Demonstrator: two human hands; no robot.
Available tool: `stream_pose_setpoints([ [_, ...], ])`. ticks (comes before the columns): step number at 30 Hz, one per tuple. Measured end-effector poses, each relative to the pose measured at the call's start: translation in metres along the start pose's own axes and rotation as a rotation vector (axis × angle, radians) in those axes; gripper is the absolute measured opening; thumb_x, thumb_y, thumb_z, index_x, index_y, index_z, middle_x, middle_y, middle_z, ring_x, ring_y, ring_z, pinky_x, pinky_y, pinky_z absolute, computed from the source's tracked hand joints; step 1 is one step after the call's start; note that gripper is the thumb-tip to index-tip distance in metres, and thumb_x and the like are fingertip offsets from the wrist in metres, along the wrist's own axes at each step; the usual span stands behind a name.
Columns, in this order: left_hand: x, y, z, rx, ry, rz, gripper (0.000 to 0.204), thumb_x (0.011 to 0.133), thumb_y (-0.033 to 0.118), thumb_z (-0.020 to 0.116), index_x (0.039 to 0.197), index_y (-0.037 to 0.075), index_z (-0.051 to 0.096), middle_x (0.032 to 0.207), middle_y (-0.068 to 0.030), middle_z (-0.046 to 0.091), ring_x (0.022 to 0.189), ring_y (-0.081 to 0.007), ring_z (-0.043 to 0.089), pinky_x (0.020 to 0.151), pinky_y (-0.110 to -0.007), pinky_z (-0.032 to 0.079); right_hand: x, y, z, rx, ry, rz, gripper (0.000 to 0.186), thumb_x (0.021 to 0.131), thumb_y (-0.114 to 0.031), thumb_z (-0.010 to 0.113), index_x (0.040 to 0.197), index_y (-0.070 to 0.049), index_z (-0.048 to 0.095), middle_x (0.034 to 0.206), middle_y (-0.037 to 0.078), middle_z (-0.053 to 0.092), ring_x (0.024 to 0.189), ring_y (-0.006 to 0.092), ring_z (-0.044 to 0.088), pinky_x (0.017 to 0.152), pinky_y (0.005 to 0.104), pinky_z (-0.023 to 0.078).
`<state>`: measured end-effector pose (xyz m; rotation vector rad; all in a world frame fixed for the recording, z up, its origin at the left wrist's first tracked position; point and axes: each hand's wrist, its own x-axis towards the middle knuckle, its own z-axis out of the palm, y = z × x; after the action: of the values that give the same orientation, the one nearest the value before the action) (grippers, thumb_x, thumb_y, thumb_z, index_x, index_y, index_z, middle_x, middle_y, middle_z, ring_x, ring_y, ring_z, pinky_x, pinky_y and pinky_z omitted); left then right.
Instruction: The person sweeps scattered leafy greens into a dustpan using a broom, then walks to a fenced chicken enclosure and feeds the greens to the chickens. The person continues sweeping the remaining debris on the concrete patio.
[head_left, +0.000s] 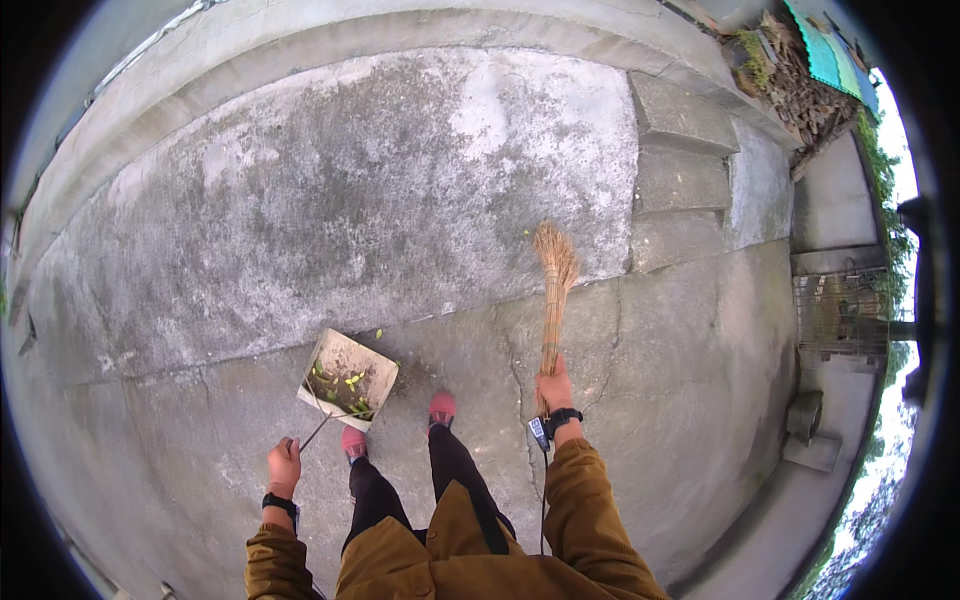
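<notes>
Head view. The left hand point(284, 466), at 7 o'clock in the frame, is clenched around the thin handle of a dustpan point(347, 379); the pan rests on the concrete floor point(330, 190) just ahead of the left shoe point(353, 442) and contains green leaves point(352, 381) and dirt. The right hand point(553, 385), at 5 o'clock, grasps a straw broom point(553, 285) whose bristles point toward 12 o'clock. Concrete steps point(680, 160) lie at 2 o'clock.
</notes>
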<state>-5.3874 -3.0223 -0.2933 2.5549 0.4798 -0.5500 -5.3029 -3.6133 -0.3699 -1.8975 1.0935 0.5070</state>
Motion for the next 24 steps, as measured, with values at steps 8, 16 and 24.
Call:
stream_pose_setpoints([
  [8,0.018,0.022,0.029,0.077,-0.052,-0.069,0.027,0.095,0.025,0.059,0.085,0.0,0.061,0.079,-0.025,0.064,0.079,-0.0468,0.061,0.064,-0.049,0.049,-0.095,0.055,-0.074,-0.332,-0.384,-0.031,0.084,0.074,-0.003,0.062,0.151,-0.016,0.031,0.107,0.024,0.067,0.101,0.0393,0.066,0.086,0.0421,0.052],
  [16,0.016,-0.018,0.034,0.029,-0.157,-0.072,0.032,0.096,0.031,0.056,0.087,0.001,0.062,0.081,-0.0246,0.065,0.079,-0.0462,0.061,0.069,-0.052,0.049,-0.148,0.04,-0.005,-0.004,-0.411,0.154,0.075,0.079,-0.001,0.057,0.148,-0.018,0.033,0.079,0.007,0.059,0.052,0.0199,0.058,0.046,0.0333,0.049],
  [24,0.014,-0.063,0.025,0.035,-0.224,-0.063,0.035,0.097,0.034,0.055,0.087,0.001,0.062,0.082,-0.0247,0.065,0.082,-0.0457,0.061,0.071,-0.052,0.049,-0.128,0.077,0.126,0.358,-0.363,0.284,0.036,0.079,0.003,0.056,0.109,-0.012,0.043,0.067,0.005,0.05,0.047,0.02,0.055,0.039,0.0346,0.047],
])
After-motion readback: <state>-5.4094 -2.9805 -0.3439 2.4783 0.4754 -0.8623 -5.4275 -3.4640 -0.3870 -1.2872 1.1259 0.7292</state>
